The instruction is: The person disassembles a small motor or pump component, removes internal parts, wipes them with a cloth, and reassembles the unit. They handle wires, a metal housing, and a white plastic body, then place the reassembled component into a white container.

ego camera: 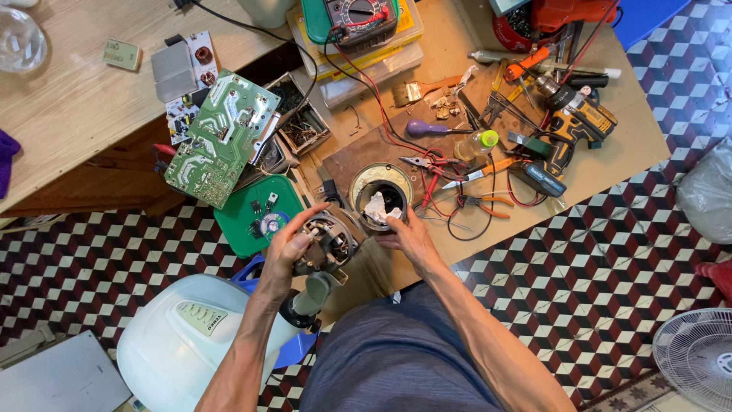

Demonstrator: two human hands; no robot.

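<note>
Here, seen from the head camera looking down:

Left hand [293, 244]: closed around a small motor [328, 243], fingers wrapped over its top, holding it up above the lap.
Motor: a round metal body with copper windings showing, tilted, with a grey shaft end pointing down towards the white appliance.
Right hand [410, 236]: fingertips pinched on a crumpled white cloth [377, 207] and pressing it into the round housing.
Round housing [381, 194]: a metal ring with a dark hollow, lying on the brown board just beside the motor; the cloth sits inside the hollow.
Brown board [358, 156]: a flat mat on the low work surface, under the housing and several tools.
Pliers [427, 162]: red-handled, just beyond the housing, among red wires.
Purple screwdriver [427, 128]: lying on the board, further from the hands.
Cordless drill [572, 126]: black and yellow, well to the right of the hands, in a heap of tools.
Green circuit board [221, 137]: large, tilted, lying to the left of the hands at the edge of the wooden table.
Green tray [255, 217]: below the circuit board, touching the left hand's side, holding small parts.
Meter [358, 19]: at the top, with red leads running down to the board.
White appliance [183, 343]: a rounded plastic body on the tiled floor, under the left forearm.
Fan [698, 358]: white grille at the lower right corner.
</note>
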